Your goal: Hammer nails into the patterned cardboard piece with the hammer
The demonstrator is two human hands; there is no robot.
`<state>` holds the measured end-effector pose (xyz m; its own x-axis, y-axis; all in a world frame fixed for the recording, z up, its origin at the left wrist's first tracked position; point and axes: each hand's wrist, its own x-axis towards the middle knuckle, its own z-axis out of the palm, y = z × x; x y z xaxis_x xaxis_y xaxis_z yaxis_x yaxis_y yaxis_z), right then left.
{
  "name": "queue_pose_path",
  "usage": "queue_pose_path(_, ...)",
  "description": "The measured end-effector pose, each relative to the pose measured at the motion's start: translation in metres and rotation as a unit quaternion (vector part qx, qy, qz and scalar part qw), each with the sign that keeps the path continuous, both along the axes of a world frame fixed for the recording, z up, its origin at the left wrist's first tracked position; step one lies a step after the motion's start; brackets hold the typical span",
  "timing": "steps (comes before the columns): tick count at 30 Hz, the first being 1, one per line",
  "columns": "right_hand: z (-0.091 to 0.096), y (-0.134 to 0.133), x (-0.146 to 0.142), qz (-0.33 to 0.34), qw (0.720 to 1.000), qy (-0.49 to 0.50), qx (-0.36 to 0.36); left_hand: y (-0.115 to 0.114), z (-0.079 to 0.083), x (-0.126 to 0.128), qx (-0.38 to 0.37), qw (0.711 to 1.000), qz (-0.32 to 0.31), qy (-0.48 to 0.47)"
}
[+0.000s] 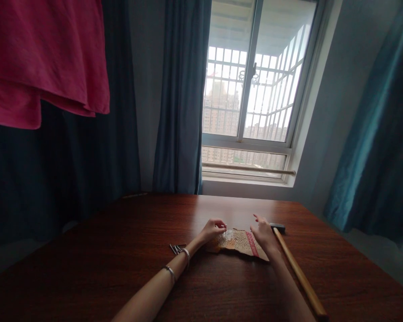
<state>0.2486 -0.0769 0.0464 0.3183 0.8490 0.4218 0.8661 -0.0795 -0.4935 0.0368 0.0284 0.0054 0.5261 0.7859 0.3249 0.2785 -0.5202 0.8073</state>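
A ragged-edged flat piece of patterned cardboard [240, 241], dotted with dark specks and crossed by a pink-red band, lies on the brown wooden table [201, 286]. Over its left end is my left hand [215, 227], thumb and fingertips pinched together; whatever they hold is too small to make out. My right hand [262, 230] is at the cardboard's right end, index finger stretched out and thumb apart, with nothing visible in it. Several dark metal nails [176, 248] lie beside my left wrist. Just right of my right hand rests a hammer [297, 268] with a wooden handle and dark head.
Beyond the table's far edge stands a barred window [248, 89] with a rail [248, 169] across its lower part. Blue curtains [181, 98] hang on both sides. A pink cloth [47, 58] hangs at the upper left.
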Motion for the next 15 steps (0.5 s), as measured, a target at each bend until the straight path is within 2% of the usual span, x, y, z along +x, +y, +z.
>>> queue_pose_path(3, 0.004, -0.032, 0.035, -0.137, 0.985, -0.059, -0.089, -0.001, 0.000, 0.000, -0.002, 1.000, 0.000, 0.002)
queue_pose_path(6, -0.011, -0.074, 0.055, -0.218, 0.957, -0.083, -0.171, -0.003, 0.001, -0.001, -0.006, 1.000, 0.005, 0.007)
queue_pose_path(9, -0.037, -0.118, 0.060, -0.253, 0.948, -0.113, -0.159, -0.003, 0.002, -0.002, -0.011, 1.000, 0.002, 0.003)
queue_pose_path(12, -0.060, -0.154, 0.057, -0.276, 0.945, -0.135, -0.109, -0.003, 0.001, -0.002, -0.012, 1.000, -0.006, -0.002)
queue_pose_path(15, -0.069, -0.174, 0.050, -0.267, 0.949, -0.153, -0.060, -0.003, 0.000, -0.002, -0.022, 1.000, -0.006, 0.000)
